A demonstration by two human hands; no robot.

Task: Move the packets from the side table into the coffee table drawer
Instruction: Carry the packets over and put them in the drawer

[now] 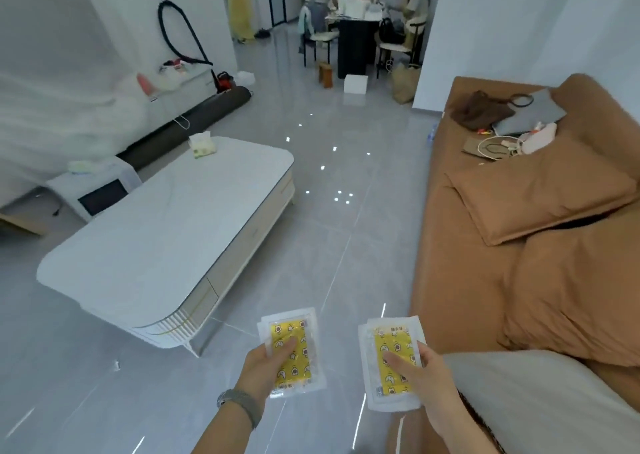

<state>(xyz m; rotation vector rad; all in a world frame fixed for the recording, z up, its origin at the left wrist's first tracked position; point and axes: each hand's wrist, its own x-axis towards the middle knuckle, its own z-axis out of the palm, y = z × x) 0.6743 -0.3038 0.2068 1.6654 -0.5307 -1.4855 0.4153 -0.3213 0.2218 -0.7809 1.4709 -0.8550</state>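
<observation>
Over floor | left hand (266, 367) grips packets (290, 351) | right hand (424, 381) grips stack (389, 360), perhaps several

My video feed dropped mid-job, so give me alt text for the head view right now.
The left hand and the right hand each hold a stack of yellow-printed packets above the grey tile floor. The white coffee table stands ahead on the left with its drawer fronts closed, a brown sofa on the right.

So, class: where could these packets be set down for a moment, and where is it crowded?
Free: the coffee table top, bare from its near rounded corner up to the tissue pack at the far end. Crowded: the far end of the sofa, where bags and cables lie.
</observation>
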